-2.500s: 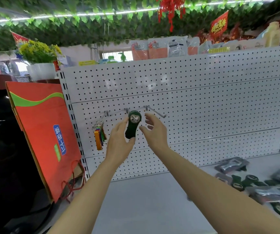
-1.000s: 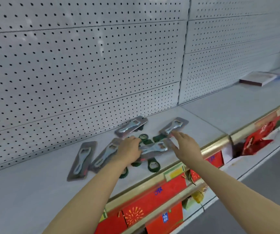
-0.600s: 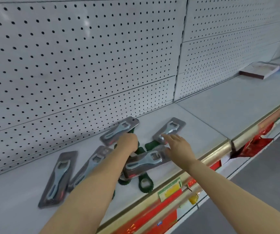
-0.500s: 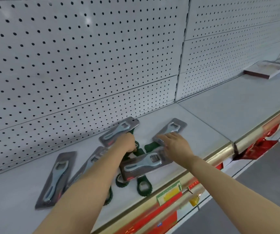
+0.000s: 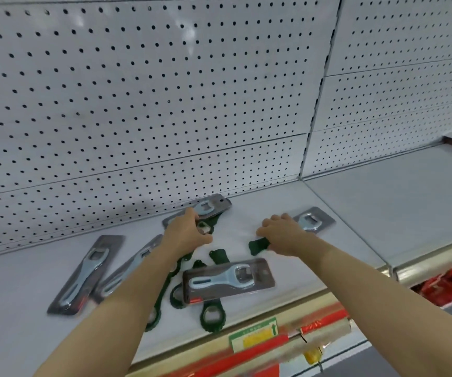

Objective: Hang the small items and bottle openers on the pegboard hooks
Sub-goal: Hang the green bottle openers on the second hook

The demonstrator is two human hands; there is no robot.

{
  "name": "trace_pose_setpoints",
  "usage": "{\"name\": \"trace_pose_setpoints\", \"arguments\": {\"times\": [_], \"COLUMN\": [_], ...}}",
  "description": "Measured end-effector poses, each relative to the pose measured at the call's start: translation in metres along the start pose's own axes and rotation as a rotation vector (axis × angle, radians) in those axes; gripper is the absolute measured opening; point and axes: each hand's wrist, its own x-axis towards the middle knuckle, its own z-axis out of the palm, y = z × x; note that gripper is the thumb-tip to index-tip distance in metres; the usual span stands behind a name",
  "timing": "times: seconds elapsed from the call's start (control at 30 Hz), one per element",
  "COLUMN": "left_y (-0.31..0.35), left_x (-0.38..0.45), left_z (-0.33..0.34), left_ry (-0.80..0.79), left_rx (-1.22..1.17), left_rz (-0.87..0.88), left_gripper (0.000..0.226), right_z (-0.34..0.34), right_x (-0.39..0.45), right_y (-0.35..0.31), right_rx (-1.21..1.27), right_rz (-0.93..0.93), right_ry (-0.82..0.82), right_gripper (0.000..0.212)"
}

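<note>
While both hands reach into a scatter of bottle openers on a white shelf (image 5: 369, 202), the step in hand looks like picking up the next ones to hang. The left hand (image 5: 185, 236) curls its fingers round a green opener (image 5: 205, 225) whose round metal head shows just past the fingertips. The right hand (image 5: 283, 236) is curled over another green opener (image 5: 258, 246), only its handle end poking out to that hand's left; it appears to grip it, though the fingers are partly hidden. Just beyond the left hand lies a carded opener (image 5: 209, 206); just beyond the right hand lies another card (image 5: 313, 221). Nearer the person than both hands, a third card (image 5: 227, 280) rests on more loose green openers. Two further cards (image 5: 88, 273) lie beside the left forearm. The pegboard (image 5: 143, 91) rises behind everything; no hooks show here. Next, I judge, each hand must lift its opener clear of the pile and carry it to a hook elsewhere, threading the opener's hole over the tip.
</note>
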Motion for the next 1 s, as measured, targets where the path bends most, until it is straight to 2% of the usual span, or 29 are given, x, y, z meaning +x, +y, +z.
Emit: {"name": "trace_pose_setpoints", "arguments": {"times": [0.13, 0.3, 0.47, 0.53, 0.67, 0.73, 0.9, 1.0], "left_y": [0.015, 0.024, 0.021, 0.020, 0.012, 0.007, -0.004, -0.010], "left_x": [-0.010, -0.028, -0.038, -0.042, -0.050, -0.055, -0.071, -0.083], "left_z": [-0.006, -0.013, -0.017, -0.017, -0.013, -0.013, -0.022, -0.035], "left_ry": [0.046, 0.133, 0.223, 0.234, 0.254, 0.272, 0.333, 0.360], "left_rx": [-0.090, -0.213, -0.294, -0.326, -0.415, -0.467, -0.687, -0.812], "left_rz": [0.005, 0.010, -0.020, -0.025, -0.051, -0.073, -0.086, -0.087], "left_gripper": [0.050, 0.042, 0.043, 0.045, 0.050, 0.050, 0.047, 0.048], "right_z": [-0.008, -0.010, -0.022, -0.022, -0.021, -0.023, -0.047, -0.072], "right_x": [0.007, 0.011, 0.019, 0.022, 0.020, 0.019, 0.012, 0.006], "right_y": [0.006, 0.012, -0.002, -0.010, -0.023, -0.028, -0.046, -0.065], "right_rx": [0.010, 0.181, 0.613, 0.909, 1.531, 1.749, 2.023, 2.035], "right_rz": [-0.012, 0.038, 0.209, 0.291, 0.408, 0.415, 0.368, 0.369], "right_ry": [-0.019, 0.031, 0.112, 0.163, 0.207, 0.185, 0.126, 0.167], "right_gripper": [0.020, 0.025, 0.023, 0.025, 0.062, 0.063, 0.050, 0.033]}}
